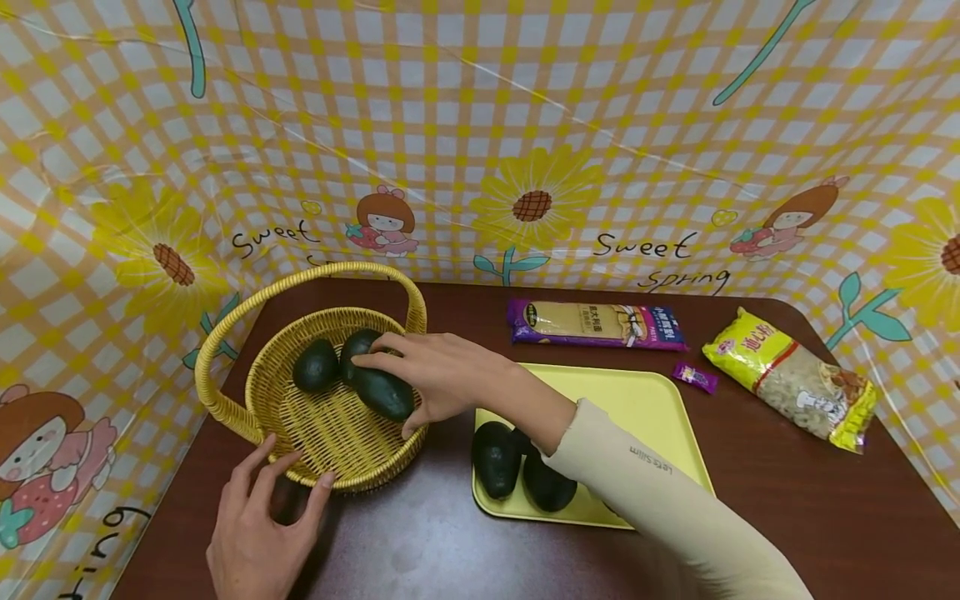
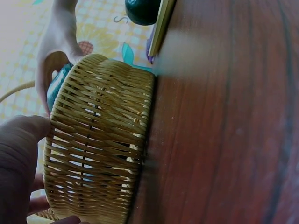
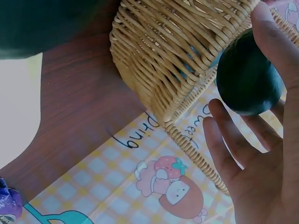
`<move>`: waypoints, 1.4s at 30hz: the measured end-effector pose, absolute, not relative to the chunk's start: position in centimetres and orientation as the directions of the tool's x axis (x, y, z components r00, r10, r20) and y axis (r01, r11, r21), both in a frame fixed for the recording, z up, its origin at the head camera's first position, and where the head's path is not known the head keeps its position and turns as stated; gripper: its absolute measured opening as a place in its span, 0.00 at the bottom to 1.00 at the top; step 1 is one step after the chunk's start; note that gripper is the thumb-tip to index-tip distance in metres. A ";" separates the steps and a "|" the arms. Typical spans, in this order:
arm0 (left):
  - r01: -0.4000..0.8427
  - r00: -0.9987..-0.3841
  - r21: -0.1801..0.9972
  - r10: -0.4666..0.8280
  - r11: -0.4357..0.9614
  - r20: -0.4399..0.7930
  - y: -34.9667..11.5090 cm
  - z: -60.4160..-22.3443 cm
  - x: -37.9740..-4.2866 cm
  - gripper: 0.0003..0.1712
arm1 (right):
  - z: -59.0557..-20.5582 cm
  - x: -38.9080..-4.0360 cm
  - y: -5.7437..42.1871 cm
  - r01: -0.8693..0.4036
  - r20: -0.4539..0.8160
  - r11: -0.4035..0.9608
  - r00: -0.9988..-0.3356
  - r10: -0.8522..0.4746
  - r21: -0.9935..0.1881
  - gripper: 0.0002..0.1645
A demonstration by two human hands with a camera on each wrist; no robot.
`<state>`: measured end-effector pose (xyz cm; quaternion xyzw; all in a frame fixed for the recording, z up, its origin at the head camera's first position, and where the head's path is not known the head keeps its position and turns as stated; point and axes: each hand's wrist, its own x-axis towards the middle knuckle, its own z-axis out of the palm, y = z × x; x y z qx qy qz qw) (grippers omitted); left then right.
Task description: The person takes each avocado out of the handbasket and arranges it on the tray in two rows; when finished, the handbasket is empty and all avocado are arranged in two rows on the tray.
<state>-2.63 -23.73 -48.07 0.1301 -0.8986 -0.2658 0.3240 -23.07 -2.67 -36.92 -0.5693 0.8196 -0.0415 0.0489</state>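
Note:
My right hand (image 1: 442, 375) holds a dark green avocado (image 1: 383, 394) over the right side of a yellow wicker basket (image 1: 315, 429), thumb on one side and fingers on the other. Two more avocados, a left one (image 1: 316, 367) and a far one (image 1: 358, 346), lie inside; the hand partly covers the far one. In the right wrist view the gripped avocado (image 3: 247, 74) is beside the basket rim. My left hand (image 1: 262, 517) touches the near-left rim, fingers spread. The left wrist view has its thumb (image 2: 28, 128) against the woven rim (image 2: 58, 112).
A yellow tray (image 1: 637, 392) right of the basket bears avocados (image 1: 497, 460), partly hidden by my right forearm. Behind it lies a purple-ended pasta pack (image 1: 592, 323). Farther right are a small purple packet (image 1: 695, 377) and a yellow pasta bag (image 1: 795, 379). A patterned cloth hangs behind the table.

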 end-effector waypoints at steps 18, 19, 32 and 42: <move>-0.073 -0.757 0.529 -0.392 0.845 0.522 -23.7 -48.1 -2.5 0.26 | -37.1 -22.9 0.7 -0.927 0.104 0.351 -0.365 -0.925 -0.131 0.68; -0.073 -0.759 0.529 -0.391 0.845 0.520 -23.7 -48.1 -2.5 0.26 | -37.1 -22.9 0.9 -0.926 0.108 0.353 -0.368 -0.924 -0.135 0.68; -0.079 -0.763 0.549 -0.405 0.832 0.503 -23.6 -48.0 -2.3 0.26 | -37.0 -22.6 2.6 -0.916 0.132 0.378 -0.394 -0.910 -0.133 0.68; -0.096 -0.769 0.553 -0.414 0.827 0.486 -23.5 -47.9 -2.3 0.26 | -36.7 -22.3 4.4 -0.906 0.160 0.407 -0.422 -0.892 -0.118 0.66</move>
